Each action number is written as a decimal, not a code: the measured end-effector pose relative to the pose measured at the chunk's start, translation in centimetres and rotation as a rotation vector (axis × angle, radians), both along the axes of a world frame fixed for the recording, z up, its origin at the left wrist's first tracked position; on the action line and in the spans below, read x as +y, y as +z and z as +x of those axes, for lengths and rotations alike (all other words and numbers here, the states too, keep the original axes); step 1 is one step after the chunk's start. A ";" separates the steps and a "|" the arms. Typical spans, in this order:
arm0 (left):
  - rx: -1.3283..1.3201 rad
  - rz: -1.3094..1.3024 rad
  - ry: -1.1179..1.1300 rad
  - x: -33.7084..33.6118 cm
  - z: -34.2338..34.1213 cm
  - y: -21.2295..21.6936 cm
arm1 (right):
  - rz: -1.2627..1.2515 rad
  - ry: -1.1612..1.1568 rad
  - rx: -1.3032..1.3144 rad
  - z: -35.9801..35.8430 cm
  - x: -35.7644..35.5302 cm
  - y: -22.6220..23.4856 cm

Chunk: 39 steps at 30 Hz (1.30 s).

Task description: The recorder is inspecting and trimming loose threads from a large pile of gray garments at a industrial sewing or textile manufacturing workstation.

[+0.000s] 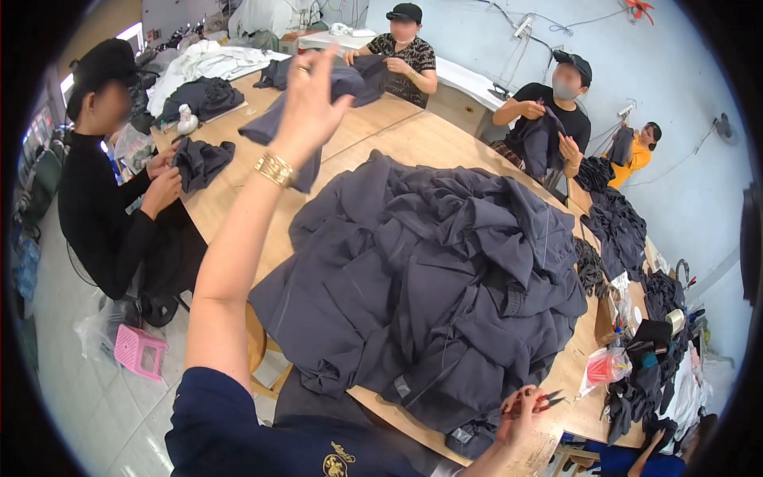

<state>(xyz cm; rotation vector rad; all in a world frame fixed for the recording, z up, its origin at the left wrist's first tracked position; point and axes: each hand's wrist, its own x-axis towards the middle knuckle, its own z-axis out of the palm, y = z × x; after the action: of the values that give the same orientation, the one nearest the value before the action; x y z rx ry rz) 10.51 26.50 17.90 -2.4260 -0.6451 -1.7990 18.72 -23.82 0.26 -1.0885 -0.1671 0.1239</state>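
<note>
My left hand (314,107), with gold bangles at the wrist, is raised over the far left part of the table with its fingers apart. Just behind it a dark grey garment (266,126) stretches out toward the far side; I cannot tell whether it touches the hand or the table. A big heap of dark grey garments (429,262) covers the table in front of me. At the heap's near right edge, my right hand (518,417) is closed around small thread snips (550,400) with red handles, their blades pointing right.
Several people work around the wooden table (373,127), handling dark cloth. A white bottle (187,119) stands at the far left. On the right are a red drink cup (608,366) and more dark garments (612,230). A pink stool (141,350) stands on the floor at left.
</note>
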 end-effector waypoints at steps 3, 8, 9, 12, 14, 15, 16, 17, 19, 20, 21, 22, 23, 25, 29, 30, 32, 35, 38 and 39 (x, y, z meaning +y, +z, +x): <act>0.207 -0.023 -0.221 -3.4 2.7 -5.2 | -0.042 0.036 -0.010 0.0 1.3 -1.3; 0.811 -0.499 -0.514 -11.1 5.3 -18.4 | -0.333 0.093 -0.138 -0.2 3.0 -1.1; 0.951 -0.566 -0.438 -13.1 5.3 -21.2 | -0.368 0.094 -0.139 -0.4 3.5 -0.8; 0.447 -0.444 -0.316 -16.3 4.6 -31.2 | -0.421 0.087 -0.144 -0.4 4.4 -1.6; 0.537 -0.524 -0.244 -17.6 4.3 -30.8 | -0.468 0.113 -0.175 -0.1 4.5 -1.4; 0.514 -0.511 -0.248 -17.6 4.6 -30.9 | -0.496 0.074 -0.191 0.5 5.0 -0.7; 0.497 -0.505 -0.248 -17.7 4.5 -31.1 | -0.528 0.041 -0.199 1.0 5.5 -0.1; 0.460 -0.481 -0.293 -17.3 4.5 -31.1 | -0.521 -0.028 -0.272 2.0 5.9 0.1; 0.474 -0.484 -0.301 -17.2 4.3 -31.3 | -0.573 -0.170 -0.474 4.7 7.6 0.6; 0.465 -0.481 -0.300 -17.1 4.3 -31.5 | -0.634 -0.249 -0.602 6.1 8.7 1.1; 0.480 -0.468 -0.319 -17.0 4.1 -31.9 | -0.726 -0.325 -0.728 7.5 9.8 1.3; 0.459 -0.469 -0.296 -17.0 4.2 -32.2 | -0.821 -0.405 -0.856 9.0 10.9 1.7; 0.435 -0.469 -0.271 -16.9 4.4 -32.5 | -0.833 -0.446 -0.939 10.9 11.8 1.6; 0.422 -0.454 -0.292 -16.7 5.0 -32.5 | -0.879 -0.507 -1.029 14.6 13.2 1.7; 0.399 -0.451 -0.308 -17.3 4.5 -32.1 | -1.214 -0.607 -0.981 20.2 14.5 1.9; 0.382 -0.454 -0.305 -17.0 5.2 -31.9 | -1.204 -0.619 -0.982 20.9 14.4 1.3; 0.387 -0.454 -0.313 -17.0 5.3 -32.2 | -1.154 -0.521 -0.797 22.0 14.0 -0.2; 0.394 -0.457 -0.299 -17.0 4.8 -32.4 | -0.919 -0.638 -0.818 20.7 13.9 -1.1; 0.393 -0.463 -0.295 -16.9 4.8 -32.3 | -0.844 -0.659 -0.894 18.6 13.3 -0.8; 0.394 -0.460 -0.301 -16.9 4.7 -32.3 | -0.838 -0.644 -0.936 17.8 12.9 -0.8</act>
<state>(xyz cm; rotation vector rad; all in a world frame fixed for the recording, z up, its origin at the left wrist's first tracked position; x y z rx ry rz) 15.24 9.61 -14.42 -3.2139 -0.7491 -1.2799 36.49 -10.88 -0.52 -1.9184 -0.6243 -0.9939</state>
